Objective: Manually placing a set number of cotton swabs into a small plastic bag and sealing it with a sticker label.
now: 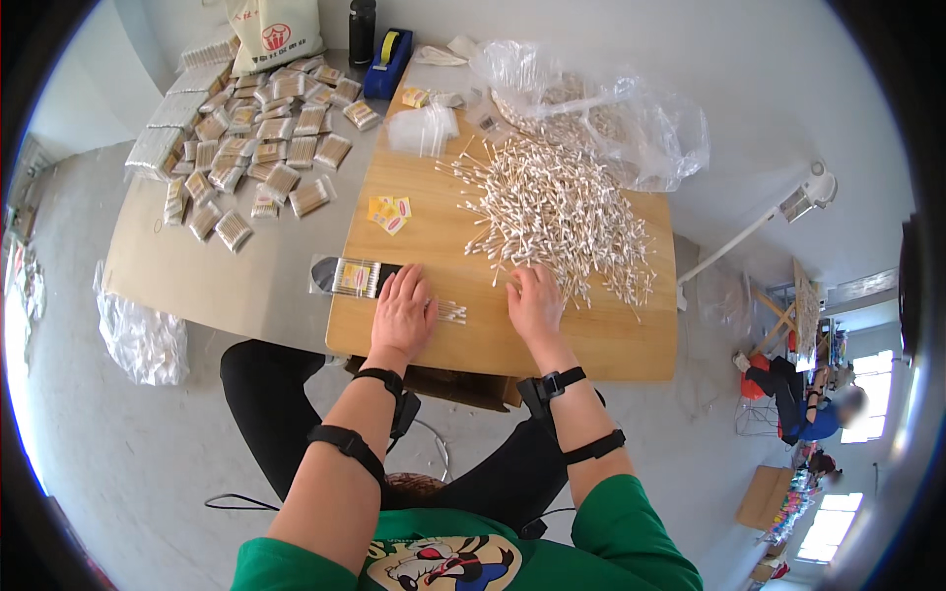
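Observation:
My left hand [402, 307] lies palm down near the front of the wooden board, its fingers stretched out over a dark flat piece [388, 277]. That piece reaches into a small clear bag of cotton swabs [356, 277] with a yellow and red label. Loose cotton swabs [452, 311] stick out beside my left thumb. My right hand [537, 303] is at the near edge of a big heap of cotton swabs [562, 212]; its fingers are bent inward on swabs there, and the fingertips are partly hidden.
Many filled swab packs [281, 182] cover the table's far left, beside a cloth bag [276, 37]. A blue tape dispenser [389, 64], black bottle [362, 32], empty clear bags [422, 131], yellow labels [390, 214] and large plastic bag [631, 123] stand around. A white lamp [778, 217] is at right.

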Demonstrator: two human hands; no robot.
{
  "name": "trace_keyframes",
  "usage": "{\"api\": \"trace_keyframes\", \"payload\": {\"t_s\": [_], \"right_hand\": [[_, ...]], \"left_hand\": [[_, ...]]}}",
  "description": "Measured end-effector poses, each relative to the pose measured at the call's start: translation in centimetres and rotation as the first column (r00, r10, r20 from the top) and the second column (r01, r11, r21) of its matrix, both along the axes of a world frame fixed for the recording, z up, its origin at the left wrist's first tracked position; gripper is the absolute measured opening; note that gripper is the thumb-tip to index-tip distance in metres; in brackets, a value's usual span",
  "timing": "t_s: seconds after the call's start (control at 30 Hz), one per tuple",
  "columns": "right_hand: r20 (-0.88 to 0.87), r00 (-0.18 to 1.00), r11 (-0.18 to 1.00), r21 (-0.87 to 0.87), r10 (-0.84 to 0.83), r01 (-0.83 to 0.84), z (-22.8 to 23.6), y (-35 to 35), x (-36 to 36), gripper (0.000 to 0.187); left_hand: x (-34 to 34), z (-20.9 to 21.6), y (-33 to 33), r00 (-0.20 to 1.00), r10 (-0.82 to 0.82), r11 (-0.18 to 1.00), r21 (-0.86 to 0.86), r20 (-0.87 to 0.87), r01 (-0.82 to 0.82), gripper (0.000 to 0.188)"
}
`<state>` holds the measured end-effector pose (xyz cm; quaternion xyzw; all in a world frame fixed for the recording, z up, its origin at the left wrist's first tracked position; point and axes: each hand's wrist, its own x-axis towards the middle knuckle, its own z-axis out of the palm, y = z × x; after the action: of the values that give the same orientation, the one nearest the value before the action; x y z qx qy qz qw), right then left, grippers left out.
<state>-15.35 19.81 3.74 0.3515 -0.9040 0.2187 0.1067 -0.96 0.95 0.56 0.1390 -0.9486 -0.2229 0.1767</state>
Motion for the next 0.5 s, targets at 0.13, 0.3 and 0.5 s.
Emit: {"api": "trace_keyframes", "payload": {"t_s": [0.13, 0.3, 0.5], "right_hand": [[-0.041, 0.991, 0.986, 0.103, -0.130, 0.134, -0.3, 0.6, -0.2, 0.013], [-0.038, 0.999, 0.989, 0.146, -0.014, 0.019, -0.4, -1.1, -0.1, 0.008], [-0.009, 0.993, 0.992, 0.062, 0.114, -0.113, -0.4, -4.5, 3.0, 0.004]], "left_hand": [[0.0, -0.1, -0.1, 1.000, 0.000, 1.000, 0.010, -0.009, 0.000, 0.036], [0.3, -0.8, -0.3, 0.998, 0.000, 0.999, 0.042, -0.055, 0.002, 0.032], [0.2, -0.9, -0.2, 0.994, 0.034, 0.993, 0.116, -0.106, -0.021, 0.032]]}}
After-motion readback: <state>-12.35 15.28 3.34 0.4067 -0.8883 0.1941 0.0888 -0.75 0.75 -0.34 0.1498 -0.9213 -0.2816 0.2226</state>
